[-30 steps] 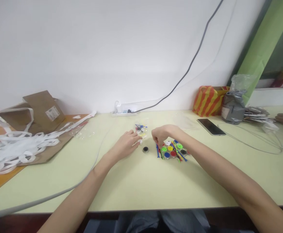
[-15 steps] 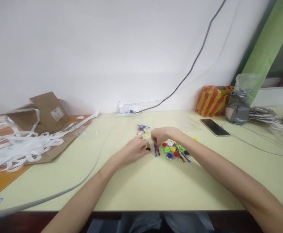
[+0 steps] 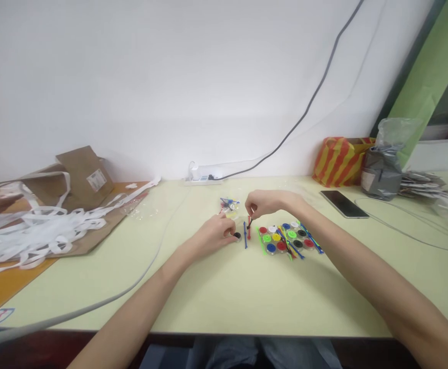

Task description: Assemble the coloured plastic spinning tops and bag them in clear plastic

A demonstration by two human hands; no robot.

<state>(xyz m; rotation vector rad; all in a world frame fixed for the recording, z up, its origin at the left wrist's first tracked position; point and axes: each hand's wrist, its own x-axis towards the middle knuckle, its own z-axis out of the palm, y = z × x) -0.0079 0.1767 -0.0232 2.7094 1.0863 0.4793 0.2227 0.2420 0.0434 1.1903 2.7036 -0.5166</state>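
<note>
Right hand [image 3: 262, 202] pinches a black stick [image 3: 250, 223]; left hand [image 3: 218, 231], curled narrow, touches a black-topped disc [image 3: 237, 236], grip unclear; a blue stick [image 3: 246, 237] and red stick [image 3: 249, 235] lie between; coloured discs [image 3: 276, 237] already sit in rows, a farther stick pile [image 3: 229, 203] remains; since the earlier frame, the black stick has been drawn up

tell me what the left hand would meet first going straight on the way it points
Likely the black-topped disc, which the left hand seems to touch; just beyond it lies the blue stick.
</note>
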